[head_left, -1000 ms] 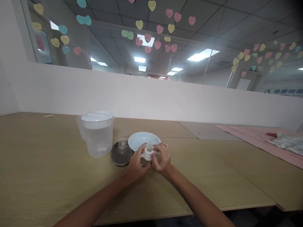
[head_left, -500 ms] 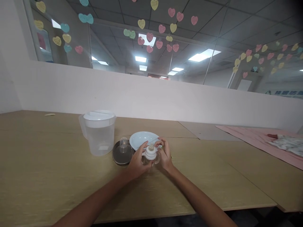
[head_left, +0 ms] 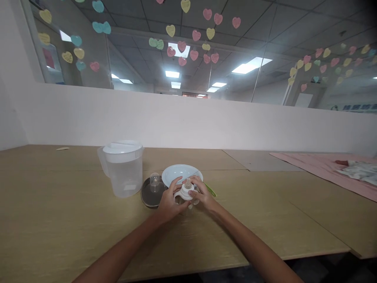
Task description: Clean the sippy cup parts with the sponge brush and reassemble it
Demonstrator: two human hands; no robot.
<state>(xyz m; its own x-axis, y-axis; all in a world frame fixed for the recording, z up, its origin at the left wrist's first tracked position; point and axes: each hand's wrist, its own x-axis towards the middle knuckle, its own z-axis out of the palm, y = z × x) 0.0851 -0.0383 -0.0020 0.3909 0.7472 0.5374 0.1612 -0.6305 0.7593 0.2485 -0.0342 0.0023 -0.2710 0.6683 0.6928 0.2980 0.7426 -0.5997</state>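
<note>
Across the room from me, a long wooden counter (head_left: 59, 220) carries everything, with a pink cloth (head_left: 309, 161) spread out between two and three o'clock of the hands. Toward ten o'clock stands a lidded plastic pitcher (head_left: 125, 173). At twelve o'clock, just beyond the fingers, sits a white bowl (head_left: 173, 169), and toward nine a dark round dish (head_left: 147, 198) bears a clear domed cap (head_left: 154, 181).

At the centre, left hand (head_left: 169, 202) and right hand (head_left: 204, 194) curl in from eight and four o'clock, closed around a two-handled baby bottle (head_left: 186, 193) near the bowl's six o'clock edge; they hide whether its base touches the counter. The bottle looks light to me, and its clear body could turn slick if wet. I'd trust the stiff white collar (head_left: 185, 190) for a firm hold, where the right thumb presses, and the looped handle (head_left: 177, 194) at nine o'clock for steadying. Smallest of all, the pale teat (head_left: 187, 183) on top is probably soft and would squash, so I'd keep fingers off it.
</note>
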